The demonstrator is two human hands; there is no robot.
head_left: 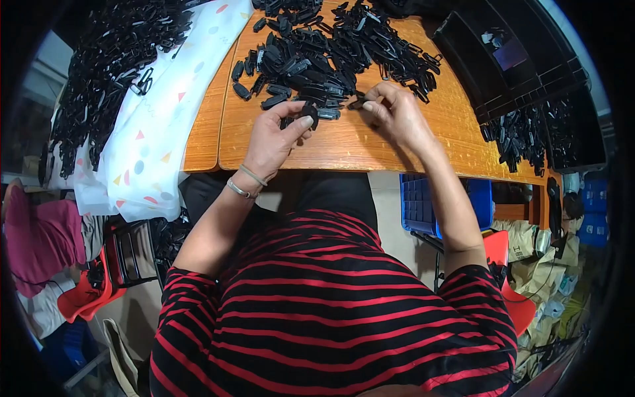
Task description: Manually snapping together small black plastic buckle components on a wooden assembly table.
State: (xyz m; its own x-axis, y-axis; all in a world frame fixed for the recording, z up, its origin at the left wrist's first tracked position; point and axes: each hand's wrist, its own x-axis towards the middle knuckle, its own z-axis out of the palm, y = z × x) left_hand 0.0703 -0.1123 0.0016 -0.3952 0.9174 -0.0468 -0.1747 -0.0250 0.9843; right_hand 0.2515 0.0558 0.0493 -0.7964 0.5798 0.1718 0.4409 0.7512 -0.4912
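Observation:
Between the thumb and fingers of my left hand is a small black plastic part with a rounded outline; its exact kind does not show. To the right, my right hand pinches a slim black plastic piece with thumb and forefinger. Both hands are over the near part of the wooden table, a short distance apart. Just beyond them spreads a heap of black plastic parts, some solid and oblong. Farther right in the heap lie open, loop-shaped black pieces.
At left, a patterned white plastic sheet bears a large pile of black parts. A black crate stands at the back right, with more black pieces beside it. Below the table edge are a blue crate and a red chair.

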